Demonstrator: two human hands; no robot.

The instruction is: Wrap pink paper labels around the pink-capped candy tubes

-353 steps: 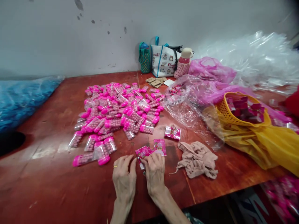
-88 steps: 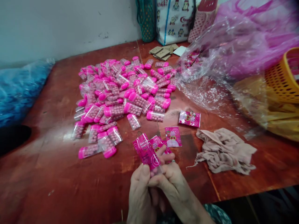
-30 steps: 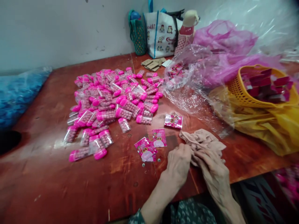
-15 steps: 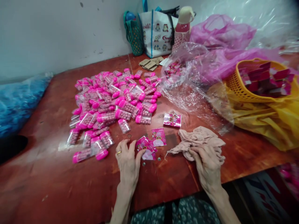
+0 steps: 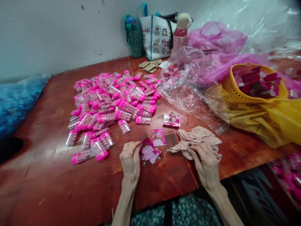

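My left hand [image 5: 130, 159], with a ring on one finger, pinches the left edge of a pink printed label [image 5: 146, 145]. Several such labels overlap there on the table, and a flat single label [image 5: 159, 137] lies just beyond them. My right hand [image 5: 205, 160] is closed on a crumpled beige cloth [image 5: 197, 138]. Behind the labels sits a small stack of pink labels [image 5: 171, 120]. Two tiny round bits [image 5: 159, 158] lie near the loose labels. To the left spreads a heap of clear, pink-capped containers [image 5: 110, 100] filled with pink balls.
A yellow basket [image 5: 227, 83] of pink pieces stands at right on a yellow plastic bag [image 5: 263, 119]. Clear plastic [image 5: 188, 91] and a purple bag [image 5: 216, 37] lie behind. A white bag [image 5: 156, 37] and bottles stand at the wall. A blue-filled bag [image 5: 21, 100] is far left.
My left hand has gone from spread fingers beside the labels to a pinch on one, shifting and tilting it slightly. My right hand stays on the cloth. The whole view has shifted a little.
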